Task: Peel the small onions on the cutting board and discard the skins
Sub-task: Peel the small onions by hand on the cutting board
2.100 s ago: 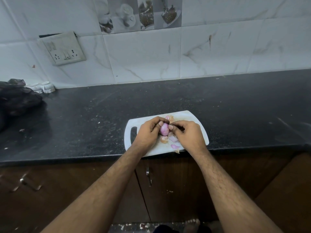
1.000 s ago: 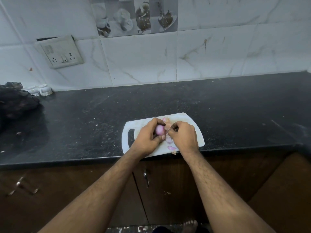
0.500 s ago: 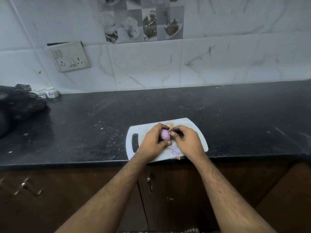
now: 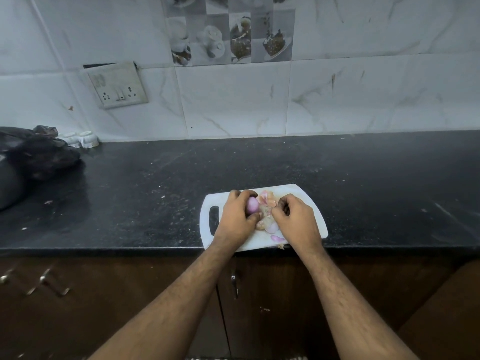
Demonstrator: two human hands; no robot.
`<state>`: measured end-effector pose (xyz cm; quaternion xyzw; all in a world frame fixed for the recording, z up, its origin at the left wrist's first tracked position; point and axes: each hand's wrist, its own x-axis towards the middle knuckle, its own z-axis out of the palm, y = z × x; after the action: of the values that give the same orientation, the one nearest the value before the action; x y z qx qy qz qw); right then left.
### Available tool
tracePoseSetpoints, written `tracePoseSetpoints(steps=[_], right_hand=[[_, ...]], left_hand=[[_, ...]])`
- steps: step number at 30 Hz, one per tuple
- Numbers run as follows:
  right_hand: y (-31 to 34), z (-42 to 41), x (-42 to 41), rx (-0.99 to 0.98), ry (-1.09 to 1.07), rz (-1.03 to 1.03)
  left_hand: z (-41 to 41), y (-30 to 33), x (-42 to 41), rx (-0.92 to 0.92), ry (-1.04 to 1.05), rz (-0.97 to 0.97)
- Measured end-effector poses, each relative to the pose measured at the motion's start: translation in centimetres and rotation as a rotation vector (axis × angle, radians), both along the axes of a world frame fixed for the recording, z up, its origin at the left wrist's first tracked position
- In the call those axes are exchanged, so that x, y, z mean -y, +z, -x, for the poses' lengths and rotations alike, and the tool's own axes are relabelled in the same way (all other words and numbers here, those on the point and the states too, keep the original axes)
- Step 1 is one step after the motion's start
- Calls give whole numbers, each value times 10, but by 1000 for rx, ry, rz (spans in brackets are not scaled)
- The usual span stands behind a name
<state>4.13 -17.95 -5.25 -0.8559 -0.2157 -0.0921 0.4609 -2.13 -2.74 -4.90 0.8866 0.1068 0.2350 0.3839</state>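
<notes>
Desk [image 4: 259, 162], dark and speckled, carries a white cutting board [image 4: 207, 206] at its near edge. Over the board, the left hand [image 4: 235, 219] grips a small onion [image 4: 252, 205], fingers and thumb curled round it; its pink flesh looks bare. The right hand [image 4: 296, 219] has its fingers curled beside the heap of skins [image 4: 267, 202]; whether they pinch a scrap I cannot tell. Another peeled onion [image 4: 271, 227] lies between the hands, and a loose pink skin piece [image 4: 277, 239] near the front edge. Peeling seems well along; skins are not yet discarded. Hands hide much of the board, so any unpeeled onions cannot be counted.
</notes>
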Motion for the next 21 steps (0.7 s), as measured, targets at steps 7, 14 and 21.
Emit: tracePoseSetpoints(steps=[7, 14, 21], right_hand=[[-2, 0, -5, 69, -74, 39], [4, -12, 3, 25, 32, -8], [26, -32, -11, -84, 141, 154]], left_hand=[[-1, 1, 2, -33, 101, 82], [0, 4, -2, -52, 118, 121], [-1, 6, -2, -57, 231, 205]])
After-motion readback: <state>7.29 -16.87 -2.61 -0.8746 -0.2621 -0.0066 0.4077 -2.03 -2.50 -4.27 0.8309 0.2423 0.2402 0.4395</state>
